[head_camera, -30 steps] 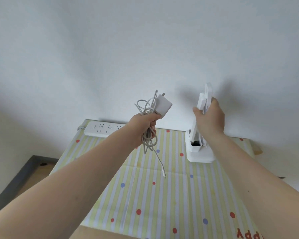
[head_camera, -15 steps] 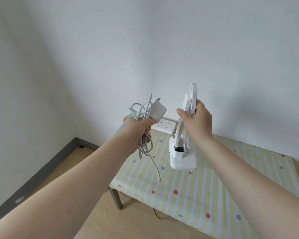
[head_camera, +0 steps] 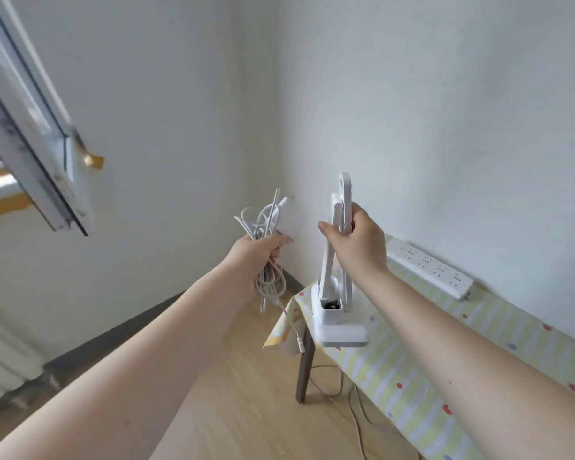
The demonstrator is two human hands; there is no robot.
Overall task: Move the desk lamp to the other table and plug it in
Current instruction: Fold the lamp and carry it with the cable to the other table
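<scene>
My right hand (head_camera: 357,242) grips the folded desk lamp (head_camera: 337,277), lifted off the table (head_camera: 445,353). My left hand (head_camera: 259,257) holds its bundled cord (head_camera: 268,257). Carrying and plugging in are left.

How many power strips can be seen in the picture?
1. The white power strip lies on the striped table along the wall, behind the right hand holding the lamp. Others may be out of view.

The left hand (head_camera: 259,257) is covering the middle of the coiled cable (head_camera: 266,247); the adapter (head_camera: 287,215) is blurring into the wall. The frame edge is cutting off the table (head_camera: 445,360).
</scene>
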